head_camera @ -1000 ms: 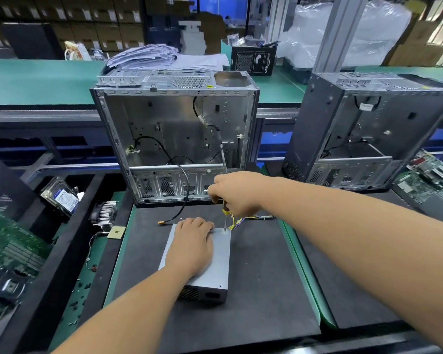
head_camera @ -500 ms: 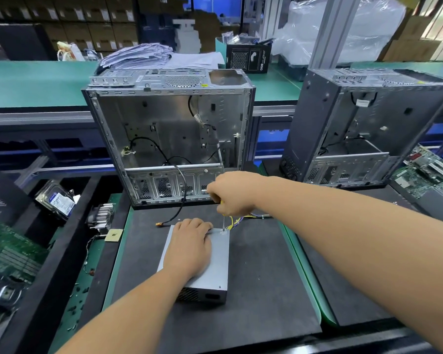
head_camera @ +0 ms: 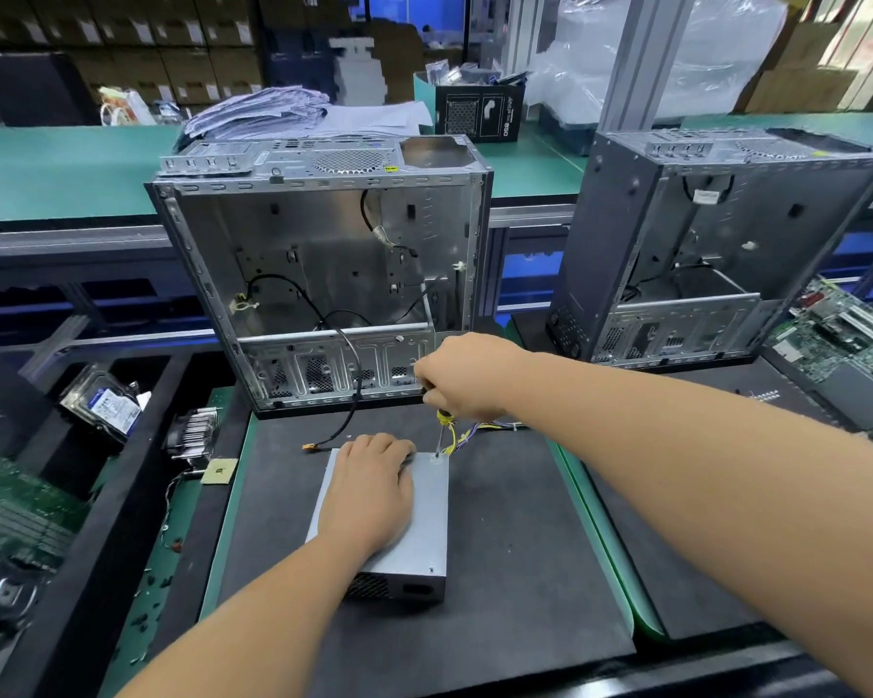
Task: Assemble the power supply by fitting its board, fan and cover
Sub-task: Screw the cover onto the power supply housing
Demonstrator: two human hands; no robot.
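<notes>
risk of slip is the main concern: the right hand (head_camera: 467, 375) is clenched round the yellow-collared screwdriver with thin steel shaft (head_camera: 443, 429), held upright with its tip at the far right corner of the grey sheet-metal power supply box (head_camera: 414, 521). if the tip rides off the screw, it could gouge the cover or jab the bundle of yellow and purple wires (head_camera: 467, 431) leaving the box just beside that corner. whether the tip is seated in the screw head is too small to tell. the left hand (head_camera: 371, 491) lies flat on the cover, fingers extended, pressing it down; should it ease off, the box could turn on the mat under the driving torque.

the box rests near the middle of a black foam work mat (head_camera: 525, 546) on a green bench. behind it stands an open silver computer case (head_camera: 323, 274), with a darker grey case (head_camera: 716, 244) at far right. green circuit boards (head_camera: 16, 521) lie at left, and cardboard cartons fill the far shelving
</notes>
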